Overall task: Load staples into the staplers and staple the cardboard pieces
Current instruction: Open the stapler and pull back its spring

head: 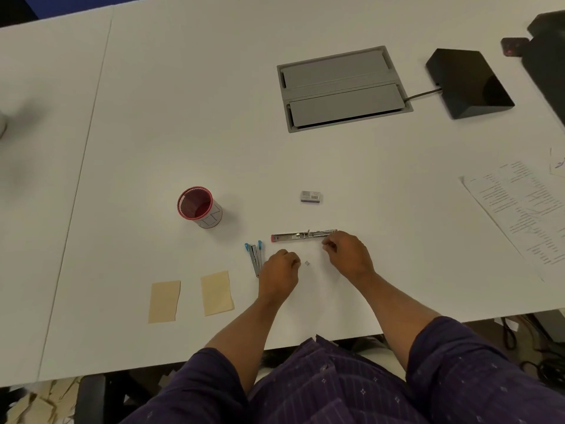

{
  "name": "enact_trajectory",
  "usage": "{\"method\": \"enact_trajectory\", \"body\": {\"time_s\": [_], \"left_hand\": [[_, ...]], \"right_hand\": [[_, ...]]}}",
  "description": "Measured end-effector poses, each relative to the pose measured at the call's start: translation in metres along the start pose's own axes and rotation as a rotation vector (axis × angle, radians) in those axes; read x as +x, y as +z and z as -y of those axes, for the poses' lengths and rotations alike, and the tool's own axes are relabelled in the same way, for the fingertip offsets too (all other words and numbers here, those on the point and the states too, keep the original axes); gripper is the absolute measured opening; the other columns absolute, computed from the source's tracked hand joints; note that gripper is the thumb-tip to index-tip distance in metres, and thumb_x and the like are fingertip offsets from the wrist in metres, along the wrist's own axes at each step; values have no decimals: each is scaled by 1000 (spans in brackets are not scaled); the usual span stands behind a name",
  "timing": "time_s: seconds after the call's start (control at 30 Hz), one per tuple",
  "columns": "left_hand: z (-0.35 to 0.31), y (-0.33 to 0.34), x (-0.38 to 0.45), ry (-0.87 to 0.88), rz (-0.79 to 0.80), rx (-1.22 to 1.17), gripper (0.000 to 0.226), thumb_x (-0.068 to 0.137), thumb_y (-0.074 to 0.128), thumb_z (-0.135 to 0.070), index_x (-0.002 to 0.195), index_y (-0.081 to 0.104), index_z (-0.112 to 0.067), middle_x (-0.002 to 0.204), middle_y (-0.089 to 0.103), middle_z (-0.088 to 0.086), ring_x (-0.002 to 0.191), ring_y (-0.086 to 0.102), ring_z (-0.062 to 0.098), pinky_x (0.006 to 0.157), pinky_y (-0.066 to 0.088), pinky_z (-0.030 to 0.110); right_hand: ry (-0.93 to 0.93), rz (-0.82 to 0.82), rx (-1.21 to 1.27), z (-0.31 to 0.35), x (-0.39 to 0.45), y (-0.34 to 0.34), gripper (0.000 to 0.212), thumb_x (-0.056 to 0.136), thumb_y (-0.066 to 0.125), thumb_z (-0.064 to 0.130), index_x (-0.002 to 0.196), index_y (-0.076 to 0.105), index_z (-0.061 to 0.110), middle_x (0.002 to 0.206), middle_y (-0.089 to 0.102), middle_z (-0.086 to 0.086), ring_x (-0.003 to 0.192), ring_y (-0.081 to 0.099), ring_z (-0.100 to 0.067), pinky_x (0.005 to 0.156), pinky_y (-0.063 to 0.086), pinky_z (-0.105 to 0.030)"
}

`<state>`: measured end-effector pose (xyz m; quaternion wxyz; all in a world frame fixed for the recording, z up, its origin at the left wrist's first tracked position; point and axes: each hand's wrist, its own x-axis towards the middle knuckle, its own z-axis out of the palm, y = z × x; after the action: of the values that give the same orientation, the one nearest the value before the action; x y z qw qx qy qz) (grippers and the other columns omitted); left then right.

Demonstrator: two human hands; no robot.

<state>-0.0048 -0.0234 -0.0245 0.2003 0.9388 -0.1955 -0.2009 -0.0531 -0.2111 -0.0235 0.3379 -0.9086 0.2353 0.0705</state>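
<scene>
A pink-tipped stapler (298, 236) lies opened flat on the white table (183, 133). My right hand (347, 252) sits at its right end, fingertips pinching a small strip of staples. My left hand (279, 267) rests on the table with fingers curled; what they hold is too small to tell. A small piece of staples (307, 263) lies between the two hands. A blue stapler (255, 256) lies open just left of my left hand. Two tan cardboard pieces (164, 301) (217, 292) lie flat at the front left. A small staple box (310, 196) sits beyond the staplers.
A red mesh cup (198, 207) stands left of the staplers. A grey cable hatch (344, 88) is set in the table farther back, with a black device (469, 82) to its right. Printed paper sheets (526, 209) lie at the right edge.
</scene>
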Motion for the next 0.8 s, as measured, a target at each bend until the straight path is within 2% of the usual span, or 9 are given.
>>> {"method": "enact_trajectory", "body": {"time_s": [0.13,0.3,0.47,0.53,0.63,0.8], "left_hand": [[-2,2,-2,-19,33,-58,21,97,58,-29,110,70,-18,102,66,0,92,65,20,79,54,35],[-4,4,-5,-51,39,-141,23,93,64,-29,114,69,-20,103,65,-1,95,64,17,79,54,34],[-7,5,-5,-71,83,-202,32,90,69,-27,121,66,-20,107,64,1,97,62,18,80,50,30],[-9,6,-5,-71,96,-218,30,90,69,-27,119,68,-19,106,64,2,97,62,18,78,48,28],[-12,7,-6,-67,122,-236,25,89,68,-25,113,71,-19,104,64,3,96,63,19,79,50,30],[-18,8,-6,-32,134,-173,22,88,58,-16,102,74,-20,96,62,5,91,61,23,73,50,33]], "right_hand": [[-49,80,-18,4,-7,8,19,95,63,16,111,74,18,114,73,3,104,68,-20,89,53,-34],[-78,198,-68,7,-14,14,31,93,69,26,123,68,22,115,68,6,105,66,-15,89,51,-31],[-127,248,-166,14,-14,17,37,95,64,31,132,64,24,118,63,2,109,63,-18,89,51,-32],[-136,258,-210,17,-14,18,33,96,62,31,128,66,24,117,62,1,108,62,-20,86,51,-34],[-153,255,-320,22,-13,21,20,95,59,25,110,71,19,108,60,-2,101,63,-23,75,50,-33],[-182,266,-396,27,-14,25,15,92,51,10,98,65,11,103,58,-7,90,60,-27,65,42,-34]]}}
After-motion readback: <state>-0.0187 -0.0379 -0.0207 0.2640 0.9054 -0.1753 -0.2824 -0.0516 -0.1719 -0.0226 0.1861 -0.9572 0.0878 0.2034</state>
